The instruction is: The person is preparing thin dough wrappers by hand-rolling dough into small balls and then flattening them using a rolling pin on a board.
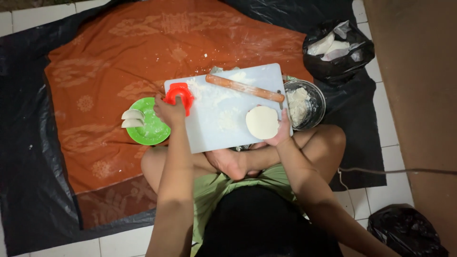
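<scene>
Red dumpling press (179, 95), green plate (151, 128), white floury board (223, 109), orange patterned cloth (119, 57), black plastic sheet (24, 143).
</scene>
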